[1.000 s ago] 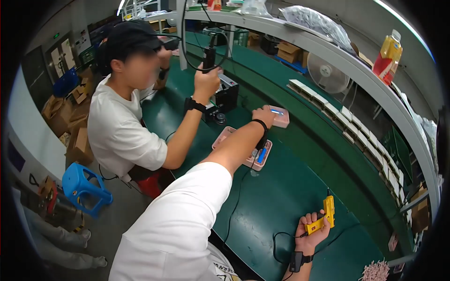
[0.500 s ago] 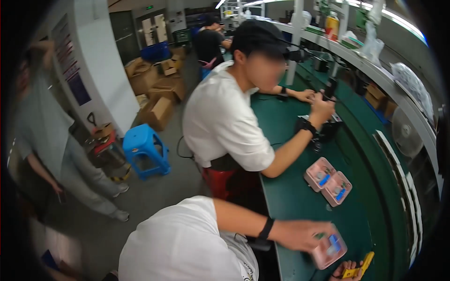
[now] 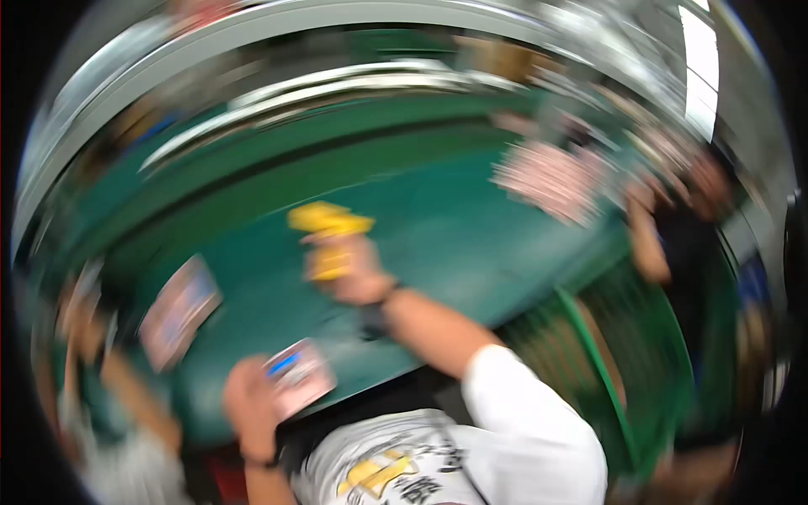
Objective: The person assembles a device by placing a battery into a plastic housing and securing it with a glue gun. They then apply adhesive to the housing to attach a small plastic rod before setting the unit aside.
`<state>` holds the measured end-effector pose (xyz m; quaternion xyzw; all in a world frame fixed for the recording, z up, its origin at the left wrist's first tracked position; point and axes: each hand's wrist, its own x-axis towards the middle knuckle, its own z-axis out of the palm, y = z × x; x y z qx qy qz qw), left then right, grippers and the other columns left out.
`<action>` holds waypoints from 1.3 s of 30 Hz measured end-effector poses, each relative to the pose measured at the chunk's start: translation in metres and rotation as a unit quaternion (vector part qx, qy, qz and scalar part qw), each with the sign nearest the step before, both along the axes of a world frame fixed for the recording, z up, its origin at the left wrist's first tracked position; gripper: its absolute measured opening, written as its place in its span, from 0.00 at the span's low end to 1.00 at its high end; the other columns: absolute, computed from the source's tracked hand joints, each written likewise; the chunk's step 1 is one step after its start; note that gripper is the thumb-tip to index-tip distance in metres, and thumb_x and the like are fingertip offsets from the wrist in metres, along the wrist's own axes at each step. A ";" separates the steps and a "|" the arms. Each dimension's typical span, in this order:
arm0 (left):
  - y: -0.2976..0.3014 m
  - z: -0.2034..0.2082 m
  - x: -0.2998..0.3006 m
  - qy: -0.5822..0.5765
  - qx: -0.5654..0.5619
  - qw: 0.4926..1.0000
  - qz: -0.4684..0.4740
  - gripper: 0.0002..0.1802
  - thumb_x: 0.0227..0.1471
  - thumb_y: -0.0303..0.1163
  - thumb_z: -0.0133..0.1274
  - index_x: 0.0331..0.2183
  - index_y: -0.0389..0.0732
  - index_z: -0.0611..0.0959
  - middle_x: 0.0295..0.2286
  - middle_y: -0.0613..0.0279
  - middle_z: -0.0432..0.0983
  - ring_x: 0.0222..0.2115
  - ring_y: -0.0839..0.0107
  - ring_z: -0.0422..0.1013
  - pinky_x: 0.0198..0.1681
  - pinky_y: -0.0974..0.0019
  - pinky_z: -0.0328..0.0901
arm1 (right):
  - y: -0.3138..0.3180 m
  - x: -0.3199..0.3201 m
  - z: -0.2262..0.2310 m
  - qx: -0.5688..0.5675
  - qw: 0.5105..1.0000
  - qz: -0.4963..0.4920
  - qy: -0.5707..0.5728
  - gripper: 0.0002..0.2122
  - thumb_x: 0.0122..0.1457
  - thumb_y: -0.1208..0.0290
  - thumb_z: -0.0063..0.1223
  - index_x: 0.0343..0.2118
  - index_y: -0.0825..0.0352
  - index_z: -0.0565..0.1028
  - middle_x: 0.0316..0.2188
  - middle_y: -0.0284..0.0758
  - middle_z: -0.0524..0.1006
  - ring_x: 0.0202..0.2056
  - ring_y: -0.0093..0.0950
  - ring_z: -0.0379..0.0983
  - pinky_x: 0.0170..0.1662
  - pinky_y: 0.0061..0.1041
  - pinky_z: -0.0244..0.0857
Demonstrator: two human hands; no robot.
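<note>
On the near edge of the green table lies a small pink box [image 3: 313,389] with a blue piece in it. My left hand [image 3: 251,397] is closed on the box's left side; the fingertips are partly hidden. Farther out over the table, my right hand [image 3: 358,268] is wrapped round a yellow pistol-shaped tool [image 3: 335,220], its top part pointing left. Motion smears the tool, so its exact kind does not show. The tool is held apart from the box.
Another pink box [image 3: 179,313] lies to the left, near a co-worker's arm [image 3: 139,387]. Blurred pink boxes [image 3: 551,181] are grouped at the far right, by a second person [image 3: 703,244]. A green crate [image 3: 623,362] stands right of my arm. White strips [image 3: 320,88] line the back.
My view has swung to the right, bringing the pink boxes at the right into sight. My left hand stays at the pink box, and the yellow tool is still in my right hand.
</note>
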<state>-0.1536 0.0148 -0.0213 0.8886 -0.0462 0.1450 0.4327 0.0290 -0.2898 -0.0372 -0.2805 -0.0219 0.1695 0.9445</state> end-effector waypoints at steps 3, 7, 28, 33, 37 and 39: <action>-0.008 0.004 0.014 -0.061 0.037 0.995 -0.065 0.07 0.65 0.25 0.57 0.40 0.29 0.83 0.34 0.55 0.81 0.34 0.67 0.76 0.39 0.64 0.71 | 0.009 -0.010 0.007 0.002 0.994 -0.087 0.071 0.10 0.64 0.58 0.59 0.40 0.57 0.78 0.22 0.28 0.73 0.18 0.23 0.70 0.24 0.27 0.68; -0.054 0.035 0.009 -0.053 0.062 0.987 -0.136 0.06 0.63 0.24 0.58 0.39 0.29 0.84 0.35 0.54 0.82 0.33 0.68 0.77 0.37 0.67 0.72 | -0.029 -0.021 0.005 -0.021 0.989 -0.132 0.056 0.09 0.64 0.58 0.56 0.40 0.56 0.77 0.24 0.26 0.72 0.20 0.22 0.68 0.25 0.26 0.66; -0.050 0.075 0.038 -0.058 0.306 0.919 -0.241 0.21 0.43 0.31 0.70 0.43 0.38 0.89 0.38 0.48 0.85 0.39 0.48 0.81 0.42 0.52 0.75 | -0.031 -0.036 0.029 -0.114 0.984 -0.134 0.015 0.10 0.65 0.64 0.58 0.44 0.63 0.80 0.30 0.31 0.76 0.27 0.26 0.77 0.32 0.32 0.76; -0.047 0.064 0.021 -0.091 0.072 0.985 -0.124 0.11 0.57 0.28 0.66 0.40 0.33 0.84 0.45 0.52 0.87 0.42 0.59 0.83 0.45 0.60 0.76 | -0.059 -0.119 0.081 -0.248 0.965 -0.078 -0.043 0.13 0.67 0.61 0.60 0.44 0.66 0.78 0.37 0.34 0.80 0.26 0.23 0.76 0.29 0.27 0.73; -0.054 0.012 0.000 0.014 -0.288 0.957 -0.027 0.12 0.67 0.27 0.58 0.48 0.32 0.78 0.45 0.51 0.85 0.40 0.67 0.82 0.45 0.65 0.75 | -0.037 -0.178 0.098 -0.358 0.933 -0.020 -0.011 0.13 0.68 0.63 0.58 0.45 0.68 0.78 0.39 0.37 0.82 0.25 0.21 0.75 0.25 0.22 0.69; -0.057 0.002 -0.003 -0.017 -0.306 0.952 -0.021 0.12 0.69 0.27 0.55 0.49 0.32 0.75 0.45 0.50 0.84 0.40 0.68 0.81 0.45 0.65 0.75 | -0.026 -0.196 0.101 -0.416 0.909 0.032 -0.021 0.13 0.68 0.65 0.58 0.48 0.69 0.78 0.39 0.36 0.83 0.26 0.20 0.75 0.25 0.20 0.69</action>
